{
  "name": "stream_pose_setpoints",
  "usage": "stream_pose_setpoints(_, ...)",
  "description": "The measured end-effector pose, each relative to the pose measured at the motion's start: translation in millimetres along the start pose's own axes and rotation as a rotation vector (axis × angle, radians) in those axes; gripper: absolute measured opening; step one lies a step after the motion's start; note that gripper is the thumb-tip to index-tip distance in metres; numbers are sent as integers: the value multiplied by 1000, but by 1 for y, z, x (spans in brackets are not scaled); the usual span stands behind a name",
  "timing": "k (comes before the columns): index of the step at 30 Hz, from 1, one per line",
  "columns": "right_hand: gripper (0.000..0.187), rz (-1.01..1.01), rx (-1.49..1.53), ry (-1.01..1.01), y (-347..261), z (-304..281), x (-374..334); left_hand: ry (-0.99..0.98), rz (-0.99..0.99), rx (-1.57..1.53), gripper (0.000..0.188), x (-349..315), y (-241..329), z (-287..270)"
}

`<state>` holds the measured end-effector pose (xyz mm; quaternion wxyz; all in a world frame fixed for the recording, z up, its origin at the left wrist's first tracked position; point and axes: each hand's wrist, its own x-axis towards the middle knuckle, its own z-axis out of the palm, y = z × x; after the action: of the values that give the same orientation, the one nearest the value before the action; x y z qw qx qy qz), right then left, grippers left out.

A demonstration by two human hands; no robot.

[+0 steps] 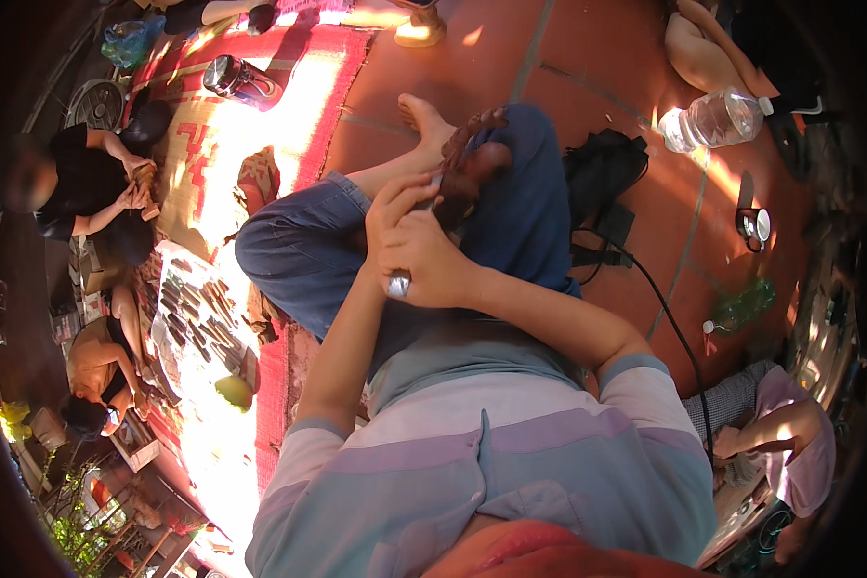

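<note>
I sit cross-legged with a dark reddish-brown carved wooden piece (460, 185) resting against my legs. Both hands meet just on the near side of it. My right hand (432, 262) is closed around a slim chisel-like tool (399, 283), whose silvery butt end sticks out below the fist. My left hand (400, 204) lies beyond the right, fingers curled round the tool's front part, where a bit of metal shows close to the wood. The tool's tip and the face being worked are hidden.
At left, many dark slim tools (202, 313) lie on a pale sheet over a red mat (272, 424). A dark flask (243, 81) stands beyond. At right are a black bag (605, 166), a cable (679, 332), a clear jug (713, 120) and a green bottle (742, 306). Other people sit around.
</note>
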<state>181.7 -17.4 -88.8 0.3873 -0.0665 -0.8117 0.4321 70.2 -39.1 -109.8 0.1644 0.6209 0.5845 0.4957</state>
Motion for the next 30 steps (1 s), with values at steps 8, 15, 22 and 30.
stream_pose_setpoints(8,17,144,137,222,-22,-23,-3,-77,-46,280,16,-52,18,-22)
stream_pose_setpoints(15,21,559,189,103,3,-32,-20,-1,21,366,17,-42,35,-17)
stream_pose_setpoints(22,39,776,627,-113,-3,-63,-21,89,-171,258,11,-41,39,-23)
stream_pose_setpoints(30,59,712,-899,854,134,-175,-135,453,-435,40,17,-45,-10,-87)
